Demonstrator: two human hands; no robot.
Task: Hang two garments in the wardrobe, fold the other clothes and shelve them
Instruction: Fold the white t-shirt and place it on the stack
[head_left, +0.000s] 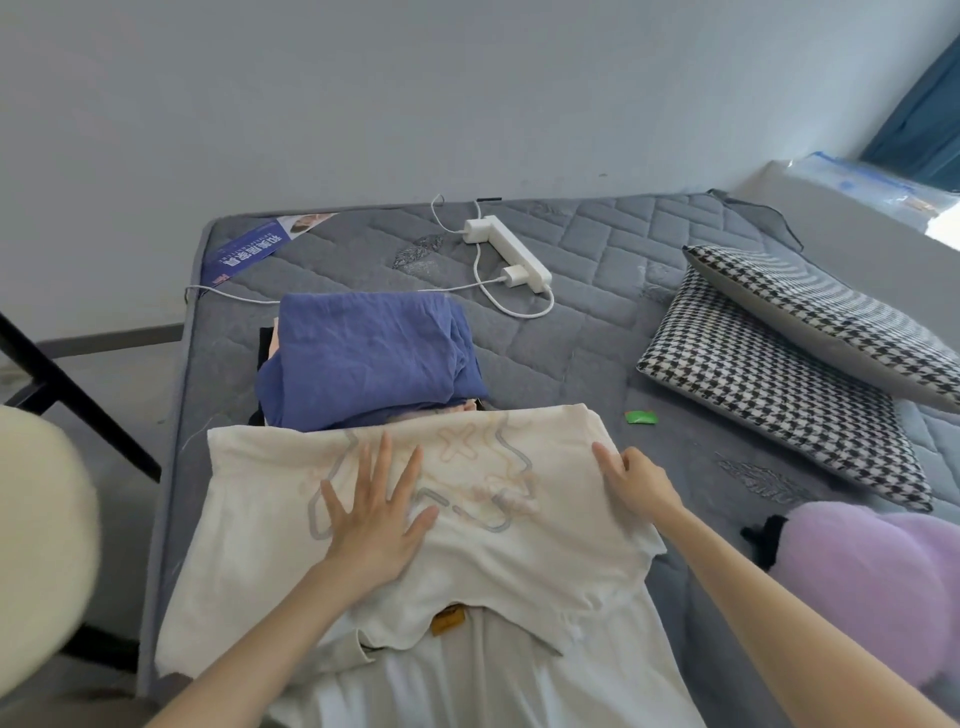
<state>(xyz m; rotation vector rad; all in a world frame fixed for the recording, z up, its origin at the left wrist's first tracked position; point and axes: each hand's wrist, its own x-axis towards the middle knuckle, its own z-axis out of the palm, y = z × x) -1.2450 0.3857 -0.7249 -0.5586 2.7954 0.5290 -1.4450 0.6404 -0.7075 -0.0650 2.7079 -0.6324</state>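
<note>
1. Cream T-shirt (467, 525): lies flat at the near edge of the mattress (597, 353). A faint outline print faces up, and the orange neck label (448, 621) points toward the person.
2. Left grip (376, 512): a flat hand with fingers spread, pressing down on the printed area and holding nothing.
3. Right grip (636, 480): fingers curled at the shirt's right edge with the thumb on top, pinching the cloth there.
4. White cloth (493, 686): lies under the shirt's near end. What kind of item it is cannot be told.
5. Folded stack: sits just beyond the shirt, touching its far edge. A blue garment (363, 358) is on top, with pink and black layers showing beneath.
6. Other items on the bed, well apart from the work:
   - power strip (511, 254) with a cable
   - two houndstooth cushions (779, 384)
   - green wrapper (641, 417)
   - purple plush item (872, 587)
7. Progress, as judged:
   - Several garments are already folded and stacked.
   - The T-shirt looks mid-fold, smoothed on one side and about to be turned in from the other.
   - Nothing is shelved yet.
   - The wardrobe is out of view, so whether anything has been hung cannot be told.
</note>
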